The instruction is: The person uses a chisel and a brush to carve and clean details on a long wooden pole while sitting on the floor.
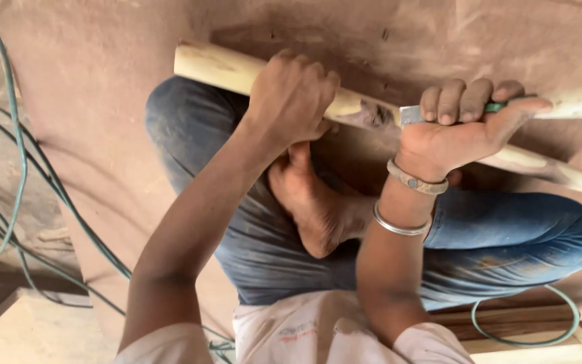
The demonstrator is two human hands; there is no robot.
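Pale wooden pole (237,67) lies across the seated person's lap, over the jeans (506,236). Left hand (291,98) clamped around it. Right hand (463,128), just beside, closed on a green-handled metal tool (412,114) touching the pole. Green cable (21,168) left of both hands.

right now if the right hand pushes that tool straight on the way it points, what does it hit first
The right hand holds a green-handled tool whose metal end points left along the wooden pole. Straight on, it would probably meet the left hand gripping that pole, though depth is unclear.

Tool (439,111) mostly hidden in right hand (463,131); blade perhaps chisel.
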